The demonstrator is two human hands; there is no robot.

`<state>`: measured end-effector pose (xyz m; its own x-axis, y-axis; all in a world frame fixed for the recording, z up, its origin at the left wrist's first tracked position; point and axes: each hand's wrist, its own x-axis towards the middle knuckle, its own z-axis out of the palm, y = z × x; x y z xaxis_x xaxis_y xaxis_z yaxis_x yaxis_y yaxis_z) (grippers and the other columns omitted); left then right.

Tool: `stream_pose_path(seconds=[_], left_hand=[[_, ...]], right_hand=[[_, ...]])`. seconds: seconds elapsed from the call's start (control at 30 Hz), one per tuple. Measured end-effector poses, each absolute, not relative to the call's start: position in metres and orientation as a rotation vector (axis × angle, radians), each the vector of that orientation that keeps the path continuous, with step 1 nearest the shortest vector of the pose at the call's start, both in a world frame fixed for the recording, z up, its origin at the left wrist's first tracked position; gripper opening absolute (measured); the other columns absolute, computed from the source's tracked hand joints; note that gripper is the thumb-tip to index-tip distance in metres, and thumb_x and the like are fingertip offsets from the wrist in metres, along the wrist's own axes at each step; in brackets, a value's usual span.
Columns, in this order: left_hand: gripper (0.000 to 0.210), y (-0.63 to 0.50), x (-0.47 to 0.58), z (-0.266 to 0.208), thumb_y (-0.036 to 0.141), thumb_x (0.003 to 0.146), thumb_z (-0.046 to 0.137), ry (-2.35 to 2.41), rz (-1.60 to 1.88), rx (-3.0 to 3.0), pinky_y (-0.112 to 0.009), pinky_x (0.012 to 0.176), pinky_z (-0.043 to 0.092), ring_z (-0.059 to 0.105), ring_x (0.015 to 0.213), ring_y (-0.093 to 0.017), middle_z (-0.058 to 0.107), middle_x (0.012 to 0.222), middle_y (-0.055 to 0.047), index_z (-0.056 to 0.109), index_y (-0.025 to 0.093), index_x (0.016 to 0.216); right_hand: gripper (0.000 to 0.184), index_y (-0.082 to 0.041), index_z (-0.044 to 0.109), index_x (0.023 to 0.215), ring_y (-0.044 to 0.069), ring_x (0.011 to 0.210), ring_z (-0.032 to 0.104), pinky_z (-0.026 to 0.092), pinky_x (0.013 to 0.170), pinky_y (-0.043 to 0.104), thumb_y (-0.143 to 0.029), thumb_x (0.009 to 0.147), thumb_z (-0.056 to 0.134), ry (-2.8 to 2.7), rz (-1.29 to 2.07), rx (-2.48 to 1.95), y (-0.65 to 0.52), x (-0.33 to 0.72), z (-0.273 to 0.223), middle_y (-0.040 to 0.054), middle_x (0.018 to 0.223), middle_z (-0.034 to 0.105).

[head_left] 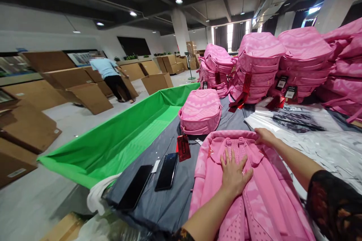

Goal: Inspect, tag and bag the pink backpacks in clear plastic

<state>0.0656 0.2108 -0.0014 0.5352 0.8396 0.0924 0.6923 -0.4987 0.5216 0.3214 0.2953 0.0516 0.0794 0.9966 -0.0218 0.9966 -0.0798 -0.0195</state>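
Note:
A pink backpack [271, 196] lies in front of me with its straps and back panel facing up. My left hand [235, 175] rests flat on the upper back panel, fingers spread. At the bag's upper right corner, my right hand [264, 137] is closed on the edge; some of its fingers are hidden. Just beyond lies a smaller pink backpack [200, 111], with a dark red tag [183, 147] beside it. Two black phones, one nearer [135, 188] and one closer to the bag [166, 171], lie on the grey cloth [175, 211] to the left.
Stacked pink backpacks [258, 64] with hanging tags line the table's far side. Clear plastic bags [325, 150] spread out on the right. A green fabric trough [113, 147] runs along the left edge. Cardboard boxes [90, 98] and a person [106, 71] are farther off.

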Motion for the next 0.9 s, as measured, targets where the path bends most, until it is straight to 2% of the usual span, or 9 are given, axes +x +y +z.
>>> stream_pose_path(seconds=[0.1, 0.2, 0.3, 0.47, 0.57, 0.63, 0.77, 0.83, 0.9], left_hand=[[0.063, 0.226, 0.075, -0.005, 0.064, 0.092, 0.050, 1.270, 0.460, 2.389, -0.072, 0.118, 0.007, 0.005, 0.154, -0.046, 0.024, 0.167, -0.012, 0.049, 0.037, 0.149], [0.059, 0.241, 0.084, -0.002, 0.061, 0.092, 0.054, 1.309, 0.484, 2.411, -0.072, 0.118, 0.010, 0.008, 0.154, -0.046, 0.025, 0.167, -0.009, 0.053, 0.037, 0.146], [0.057, 0.244, 0.087, -0.002, 0.058, 0.093, 0.053, 1.337, 0.534, 2.411, -0.069, 0.119, 0.008, 0.007, 0.154, -0.043, 0.027, 0.166, -0.008, 0.054, 0.036, 0.145], [0.052, 0.244, 0.087, 0.002, 0.041, 0.096, 0.052, 1.325, 0.642, 2.276, -0.061, 0.124, 0.005, 0.015, 0.155, -0.036, 0.039, 0.161, -0.012, 0.054, 0.023, 0.145], [0.048, 0.248, 0.082, 0.012, 0.021, 0.099, 0.037, 1.318, 0.692, 2.152, -0.055, 0.125, 0.012, 0.024, 0.153, -0.028, 0.048, 0.155, -0.012, 0.052, 0.019, 0.144], [0.047, 0.242, 0.070, 0.021, 0.016, 0.098, 0.035, 1.285, 0.671, 2.151, -0.051, 0.124, 0.017, 0.029, 0.151, -0.025, 0.051, 0.152, -0.011, 0.053, 0.018, 0.141], [0.027, 0.198, 0.025, 0.036, 0.028, 0.099, 0.044, 0.696, 0.538, 2.351, -0.036, 0.112, 0.038, 0.055, 0.126, -0.021, 0.067, 0.126, -0.007, 0.065, 0.023, 0.115], [0.024, 0.174, 0.003, 0.037, 0.040, 0.098, 0.049, 0.227, 0.332, 2.515, -0.034, 0.099, 0.045, 0.061, 0.105, -0.022, 0.070, 0.106, -0.006, 0.067, 0.022, 0.097], [0.027, 0.158, -0.010, 0.031, 0.043, 0.097, 0.052, 0.063, 0.175, 2.670, -0.035, 0.092, 0.045, 0.060, 0.092, -0.022, 0.068, 0.094, -0.007, 0.064, 0.021, 0.088]], right_hand=[[0.027, -0.022, 0.066, 0.091, 0.022, 0.087, 0.066, 0.043, 0.066, 0.027, -0.023, 0.069, 0.081, 2.076, -0.056, 2.359, 0.311, 0.315, 0.043, 0.0031, 0.092, 0.072], [0.028, -0.018, 0.066, 0.106, 0.028, 0.102, 0.064, 0.047, 0.079, 0.034, -0.018, 0.079, 0.071, 2.069, 0.028, 2.414, 0.301, 0.297, 0.046, 0.0130, 0.109, 0.071], [0.029, -0.012, 0.064, 0.117, 0.032, 0.115, 0.059, 0.046, 0.095, 0.043, -0.017, 0.090, 0.056, 2.192, 0.029, 2.383, 0.252, 0.272, 0.057, 0.0221, 0.121, 0.065], [0.042, -0.024, 0.054, 0.139, 0.022, 0.125, 0.055, 0.043, 0.107, 0.038, -0.039, 0.102, 0.042, 2.755, -0.335, 1.917, 0.123, 0.213, 0.060, 0.0105, 0.139, 0.060], [0.049, -0.020, 0.052, 0.144, 0.027, 0.136, 0.047, 0.033, 0.115, 0.048, -0.042, 0.101, 0.040, 2.984, -0.398, 1.573, 0.093, 0.184, 0.043, 0.0144, 0.148, 0.052], [0.048, -0.013, 0.058, 0.137, 0.031, 0.134, 0.047, 0.032, 0.113, 0.054, -0.036, 0.100, 0.040, 2.942, -0.273, 1.596, 0.103, 0.175, 0.025, 0.0198, 0.144, 0.055], [0.037, -0.013, 0.068, 0.120, 0.033, 0.117, 0.055, 0.035, 0.108, 0.057, -0.030, 0.093, 0.049, 2.953, -0.142, 1.586, 0.143, 0.169, -0.009, 0.0175, 0.120, 0.068], [0.041, -0.015, 0.063, 0.129, 0.032, 0.120, 0.054, 0.036, 0.107, 0.055, -0.029, 0.092, 0.051, 2.959, -0.100, 1.616, 0.152, 0.166, -0.019, 0.0170, 0.128, 0.065], [0.046, -0.014, 0.057, 0.137, 0.031, 0.125, 0.051, 0.037, 0.107, 0.052, -0.028, 0.094, 0.048, 2.940, -0.059, 1.708, 0.155, 0.164, -0.021, 0.0186, 0.139, 0.059]])
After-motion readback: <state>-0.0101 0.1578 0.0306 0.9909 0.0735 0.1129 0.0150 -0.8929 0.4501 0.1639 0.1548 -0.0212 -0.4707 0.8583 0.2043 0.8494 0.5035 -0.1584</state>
